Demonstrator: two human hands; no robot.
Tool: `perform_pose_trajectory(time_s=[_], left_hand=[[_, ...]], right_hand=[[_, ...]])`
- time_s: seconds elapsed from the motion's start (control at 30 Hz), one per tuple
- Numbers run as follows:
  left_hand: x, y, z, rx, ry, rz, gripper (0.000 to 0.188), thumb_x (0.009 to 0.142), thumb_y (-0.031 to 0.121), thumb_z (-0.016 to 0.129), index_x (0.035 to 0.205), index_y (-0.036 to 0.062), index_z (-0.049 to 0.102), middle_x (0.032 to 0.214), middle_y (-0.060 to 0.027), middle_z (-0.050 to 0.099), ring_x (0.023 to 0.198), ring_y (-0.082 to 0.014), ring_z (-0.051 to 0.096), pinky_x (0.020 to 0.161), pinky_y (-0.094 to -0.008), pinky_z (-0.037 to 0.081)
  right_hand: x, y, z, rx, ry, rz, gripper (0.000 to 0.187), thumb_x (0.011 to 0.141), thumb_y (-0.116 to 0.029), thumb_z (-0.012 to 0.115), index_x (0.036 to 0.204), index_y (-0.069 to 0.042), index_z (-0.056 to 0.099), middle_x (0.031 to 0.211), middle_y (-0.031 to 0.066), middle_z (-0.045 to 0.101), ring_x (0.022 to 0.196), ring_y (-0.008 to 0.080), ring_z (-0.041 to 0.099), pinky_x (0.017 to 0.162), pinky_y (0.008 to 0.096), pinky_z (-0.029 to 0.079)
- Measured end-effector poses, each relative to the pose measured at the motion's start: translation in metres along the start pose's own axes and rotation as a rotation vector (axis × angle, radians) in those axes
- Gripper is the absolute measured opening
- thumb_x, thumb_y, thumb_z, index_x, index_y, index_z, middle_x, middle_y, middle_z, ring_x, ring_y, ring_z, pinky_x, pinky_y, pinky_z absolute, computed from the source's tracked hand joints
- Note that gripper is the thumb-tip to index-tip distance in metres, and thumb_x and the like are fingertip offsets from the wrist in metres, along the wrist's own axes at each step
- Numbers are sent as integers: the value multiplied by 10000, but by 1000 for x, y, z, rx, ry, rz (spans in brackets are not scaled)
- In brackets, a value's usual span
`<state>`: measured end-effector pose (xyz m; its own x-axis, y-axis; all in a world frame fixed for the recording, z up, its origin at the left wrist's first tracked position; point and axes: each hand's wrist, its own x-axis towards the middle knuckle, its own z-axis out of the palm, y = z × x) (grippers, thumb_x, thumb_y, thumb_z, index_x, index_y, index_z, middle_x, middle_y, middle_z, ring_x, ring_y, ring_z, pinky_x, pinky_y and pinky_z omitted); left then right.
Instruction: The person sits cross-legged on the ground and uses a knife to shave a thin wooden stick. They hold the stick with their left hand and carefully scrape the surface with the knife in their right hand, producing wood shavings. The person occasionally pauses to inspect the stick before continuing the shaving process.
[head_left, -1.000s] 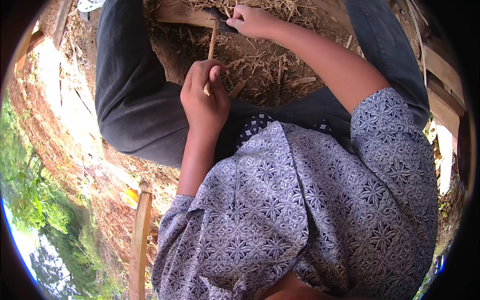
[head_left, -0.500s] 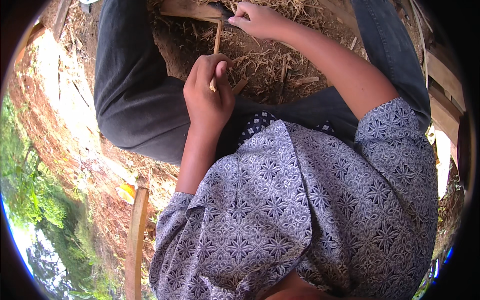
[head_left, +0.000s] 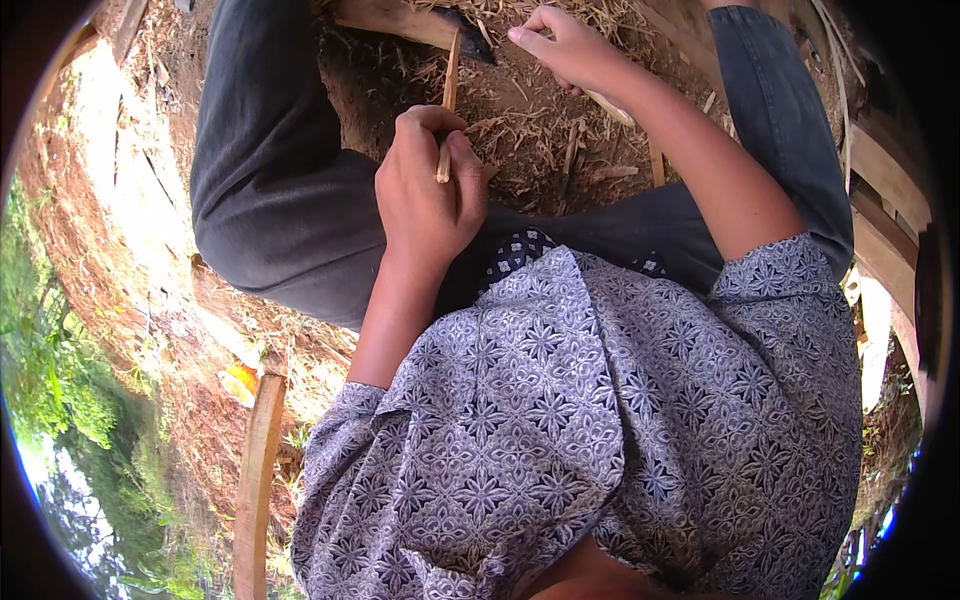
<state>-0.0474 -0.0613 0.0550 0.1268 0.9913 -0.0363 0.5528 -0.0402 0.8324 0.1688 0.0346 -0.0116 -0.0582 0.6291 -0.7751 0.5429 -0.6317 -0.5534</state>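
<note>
My left hand (head_left: 425, 185) is closed around a thin, pale wooden stick (head_left: 451, 80), which points up and away from me. The stick's far tip is by the dark, blackened end (head_left: 468, 35) of a thicker piece of wood (head_left: 395, 18) on the ground. To the right, my right hand (head_left: 570, 50) is closed with its thumb pointing left. A pale wooden handle (head_left: 611, 108) sticks out below that hand, beside the wrist. Whatever is at the handle's other end is hidden or too thin to make out.
Wood shavings (head_left: 520, 120) cover the soil between my bent legs in dark trousers (head_left: 265, 180). Planks (head_left: 885, 180) lie at the right edge. A wooden post (head_left: 258, 480) and an orange object (head_left: 240, 383) are at the lower left, with greenery beyond.
My right hand has moved right, away from the stick and the blackened wood, and the handle below it shows more. My left hand and the stick have shifted slightly right.
</note>
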Motion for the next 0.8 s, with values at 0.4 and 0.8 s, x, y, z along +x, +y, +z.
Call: perform_pose_trajectory(time_s=[0.4,0.8], left_hand=[[4,0,3,4,-51,108,169,843,-12,624,970,18,517,851,-130,597,707,-356,624,616,-430,498],[3,0,3,-22,-56,52,164,853,-6,627,975,13,519,841,-134,605,695,-360,630,617,-435,505]], right_hand=[[33,35,19,-431,45,-420,354,1003,-461,613,1053,-110,618,701,35,577,544,141,527,522,320,439],[43,6,20,-425,62,-90,323,978,-364,633,1042,-48,636,928,186,705,879,330,693,775,459,528]])
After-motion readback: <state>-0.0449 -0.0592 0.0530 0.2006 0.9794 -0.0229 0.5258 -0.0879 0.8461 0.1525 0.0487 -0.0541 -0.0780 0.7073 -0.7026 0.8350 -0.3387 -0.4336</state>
